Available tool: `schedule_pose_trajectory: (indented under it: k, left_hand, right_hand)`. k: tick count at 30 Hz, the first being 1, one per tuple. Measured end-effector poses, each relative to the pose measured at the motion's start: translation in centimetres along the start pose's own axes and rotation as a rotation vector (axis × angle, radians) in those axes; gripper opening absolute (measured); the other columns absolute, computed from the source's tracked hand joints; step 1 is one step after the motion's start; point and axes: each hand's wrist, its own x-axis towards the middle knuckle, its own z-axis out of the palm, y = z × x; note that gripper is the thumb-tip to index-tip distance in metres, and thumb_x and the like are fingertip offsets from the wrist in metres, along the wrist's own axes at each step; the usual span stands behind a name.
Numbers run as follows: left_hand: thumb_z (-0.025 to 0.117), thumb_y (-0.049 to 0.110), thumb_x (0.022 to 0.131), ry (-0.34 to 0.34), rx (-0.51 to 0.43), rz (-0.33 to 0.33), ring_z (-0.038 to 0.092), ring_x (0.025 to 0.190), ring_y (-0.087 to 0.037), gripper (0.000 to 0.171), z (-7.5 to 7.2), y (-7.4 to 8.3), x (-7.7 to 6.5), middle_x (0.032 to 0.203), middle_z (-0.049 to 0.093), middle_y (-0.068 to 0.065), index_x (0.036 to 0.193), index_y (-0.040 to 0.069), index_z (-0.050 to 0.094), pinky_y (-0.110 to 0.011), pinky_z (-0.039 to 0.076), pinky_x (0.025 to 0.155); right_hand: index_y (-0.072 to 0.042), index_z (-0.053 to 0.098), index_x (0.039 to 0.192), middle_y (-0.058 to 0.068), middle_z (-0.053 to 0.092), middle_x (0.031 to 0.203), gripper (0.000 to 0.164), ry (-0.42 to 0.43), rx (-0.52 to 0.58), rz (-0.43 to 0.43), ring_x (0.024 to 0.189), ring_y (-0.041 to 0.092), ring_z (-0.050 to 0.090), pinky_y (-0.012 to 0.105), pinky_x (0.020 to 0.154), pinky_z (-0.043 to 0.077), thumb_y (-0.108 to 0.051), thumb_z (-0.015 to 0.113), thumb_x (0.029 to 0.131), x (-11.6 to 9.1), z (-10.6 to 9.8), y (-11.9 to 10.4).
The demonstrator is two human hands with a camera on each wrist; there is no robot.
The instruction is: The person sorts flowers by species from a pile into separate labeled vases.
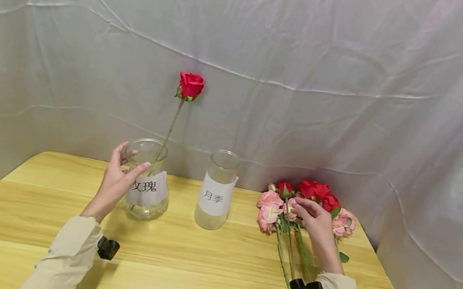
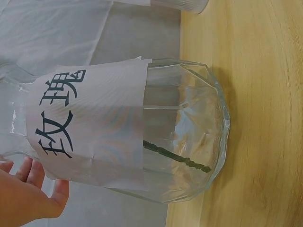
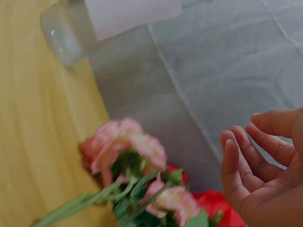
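Note:
My left hand (image 1: 118, 179) holds the neck of a wide glass vase (image 1: 150, 210), thumb in front and fingers round its far side. The vase bears a white paper label (image 2: 94, 123) with black characters. A single red rose (image 1: 190, 86) stands tilted in it, its stem end (image 2: 189, 163) showing through the glass near the base. Over a pile of flowers at the right hovers my right hand (image 1: 316, 223), fingers loosely bent and holding nothing in the right wrist view. Under and beside it lie pink blooms (image 1: 269, 216) and red blooms (image 1: 314, 190).
Between the hands stands a narrower cylindrical glass vase (image 1: 210, 219) with its own paper label. Green stems (image 1: 281, 258) from the pile extend toward the table's front edge. A pale grey curtain (image 1: 248, 41) hangs behind the wooden table (image 1: 192, 280).

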Motion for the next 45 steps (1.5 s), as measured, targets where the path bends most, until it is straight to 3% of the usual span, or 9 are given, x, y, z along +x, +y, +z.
schedule_pose_trajectory:
  k: [5,14,20,30,35,41,45]
  left_hand:
    - [0.064,0.019,0.093,0.002,0.000,-0.001,0.030,0.133,-0.031,0.084,0.0,-0.1,0.0,0.146,0.036,-0.019,0.154,0.007,0.008,-0.046,0.029,0.108]
    - [0.064,0.020,0.093,0.001,-0.002,0.000,0.030,0.132,-0.030,0.084,0.2,-0.2,0.0,0.146,0.036,-0.018,0.154,0.009,0.008,-0.043,0.029,0.107]
    - [0.064,0.020,0.093,-0.003,-0.002,0.001,0.028,0.133,-0.031,0.084,0.2,-0.2,-0.1,0.146,0.035,-0.018,0.154,0.009,0.007,-0.045,0.028,0.109]
    - [0.064,0.020,0.093,0.003,-0.009,0.011,0.029,0.133,-0.032,0.083,0.2,-0.2,-0.1,0.145,0.036,-0.019,0.153,0.006,0.009,-0.046,0.028,0.108]
    - [0.064,0.020,0.093,0.005,-0.006,0.009,0.030,0.132,-0.031,0.083,0.3,-0.2,0.0,0.145,0.037,-0.018,0.153,0.007,0.009,-0.043,0.030,0.106]
    - [0.064,0.021,0.093,0.001,0.000,0.004,0.030,0.133,-0.030,0.084,0.2,-0.2,0.0,0.146,0.036,-0.018,0.154,0.008,0.008,-0.044,0.029,0.107]
    - [0.064,0.021,0.093,0.002,-0.003,0.007,0.030,0.133,-0.032,0.084,0.2,-0.2,0.0,0.146,0.036,-0.019,0.154,0.007,0.008,-0.045,0.028,0.108]
  right_hand:
    - [0.006,0.052,0.132,0.018,0.062,0.119,0.043,-0.015,0.002,0.052,0.101,0.017,0.062,0.035,0.089,0.050,-0.022,0.057,0.099,0.0,-0.6,1.8]
    - [0.009,0.051,0.131,0.019,0.062,0.117,0.042,-0.031,-0.001,0.097,0.099,0.017,0.062,0.041,0.089,0.050,-0.016,0.058,0.098,0.3,-1.2,4.5]
    - [0.011,0.053,0.127,0.017,0.066,0.108,0.039,-0.044,-0.038,0.104,0.094,0.018,0.063,0.033,0.080,0.053,-0.011,0.060,0.096,0.1,-1.4,6.0]
    - [0.015,0.052,0.126,0.026,0.063,0.110,0.036,-0.101,-0.141,0.121,0.086,0.018,0.064,0.030,0.072,0.054,-0.003,0.059,0.095,0.1,-0.9,6.5]
    - [0.014,0.055,0.124,0.022,0.065,0.105,0.034,-0.121,-0.177,0.138,0.083,0.016,0.063,0.030,0.070,0.054,-0.004,0.059,0.095,0.2,-0.8,6.6]
    - [0.015,0.056,0.122,0.017,0.067,0.099,0.034,-0.214,-0.277,0.124,0.081,0.022,0.064,0.035,0.069,0.054,-0.006,0.059,0.095,0.5,-0.8,6.6]
    - [0.018,0.055,0.121,0.018,0.067,0.097,0.033,-0.241,-0.279,0.131,0.080,0.022,0.064,0.036,0.068,0.055,-0.002,0.058,0.095,0.8,-0.9,6.3]
